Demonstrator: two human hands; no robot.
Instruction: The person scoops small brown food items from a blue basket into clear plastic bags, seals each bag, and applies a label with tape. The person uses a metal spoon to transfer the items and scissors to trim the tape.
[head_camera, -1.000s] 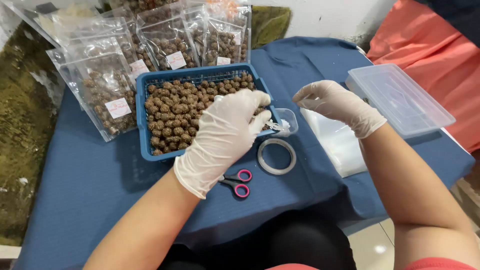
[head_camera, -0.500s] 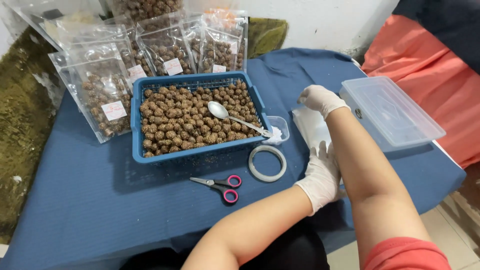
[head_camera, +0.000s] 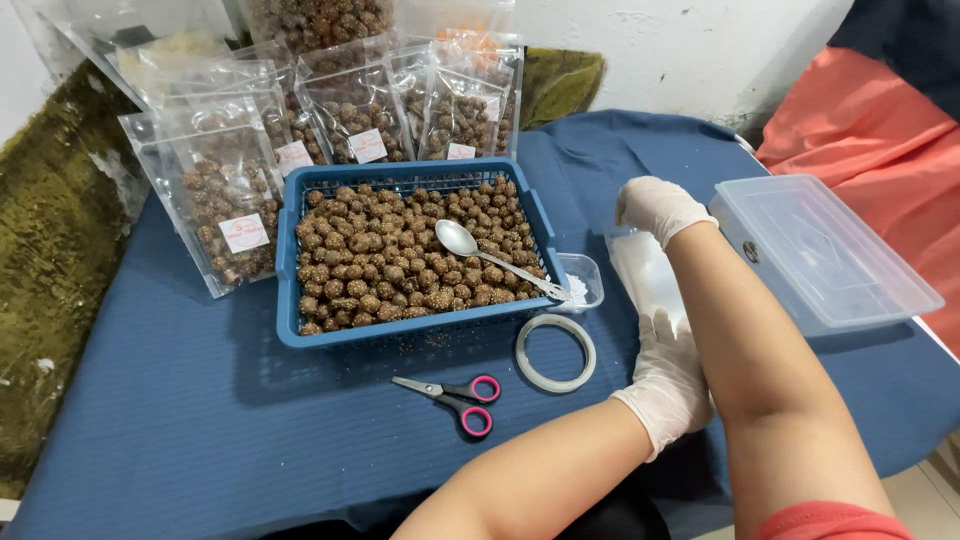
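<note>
Since half a second ago, left hand (head_camera: 668, 385) is sliding further onto clear bags (head_camera: 648, 272) beside tray (head_camera: 300, 330).
Right hand (head_camera: 655, 207) is curling loosely on the stack's far end, steadying it; left fingers are lying flat, gripping nothing.

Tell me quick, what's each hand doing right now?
Left hand: on the clear bags; grip cannot be told.
Right hand: curled over the bags; grip cannot be told.

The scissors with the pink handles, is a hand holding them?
No, the scissors lie alone on the blue cloth, and both gloved hands are off to the right of them.
</note>
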